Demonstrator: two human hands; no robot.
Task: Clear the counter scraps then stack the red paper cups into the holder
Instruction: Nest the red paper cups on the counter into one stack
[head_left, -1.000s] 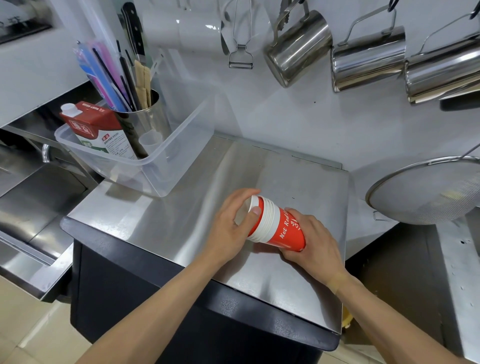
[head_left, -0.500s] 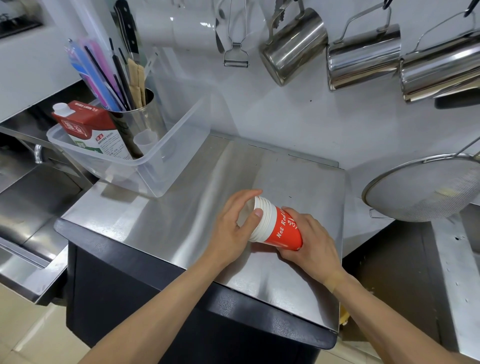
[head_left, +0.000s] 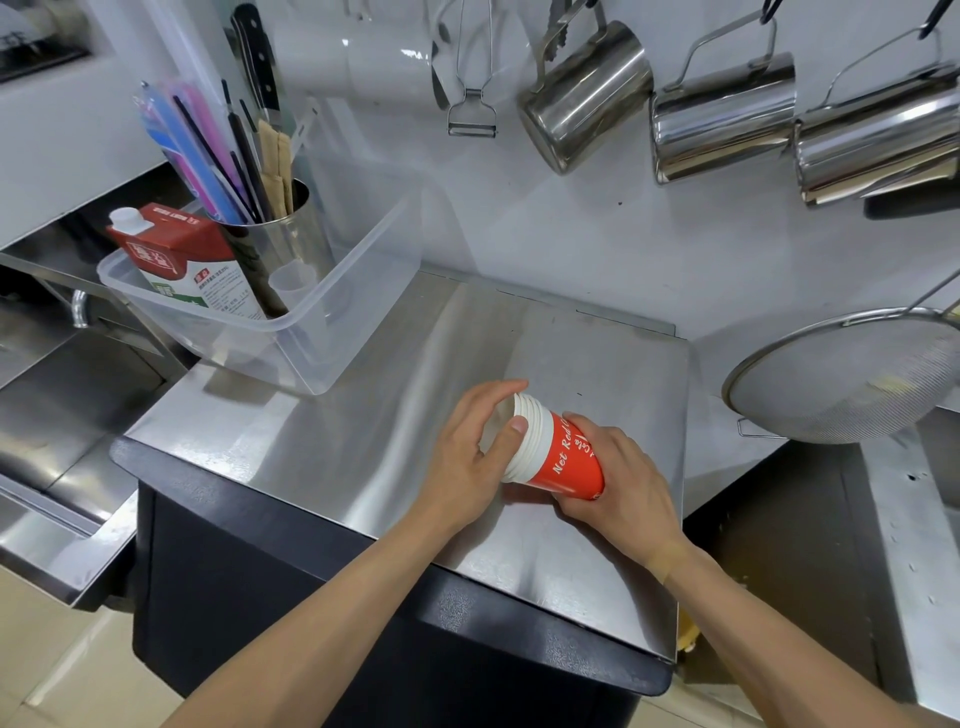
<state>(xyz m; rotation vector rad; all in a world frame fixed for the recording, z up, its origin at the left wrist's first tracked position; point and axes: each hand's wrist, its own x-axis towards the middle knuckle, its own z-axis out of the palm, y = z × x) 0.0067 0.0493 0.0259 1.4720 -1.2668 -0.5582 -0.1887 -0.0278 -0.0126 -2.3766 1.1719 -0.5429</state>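
A clear plastic bin (head_left: 332, 332) stands at the steel counter's (head_left: 363, 415) back left, well apart; near the front, the left hand (head_left: 467, 457) pinches the rims of the sideways red paper cups (head_left: 558, 457); the right hand (head_left: 618, 478) wraps their base.

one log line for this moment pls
cups: nested, on side over counter | left hand: at rims | right hand: grips base | holder: not seen
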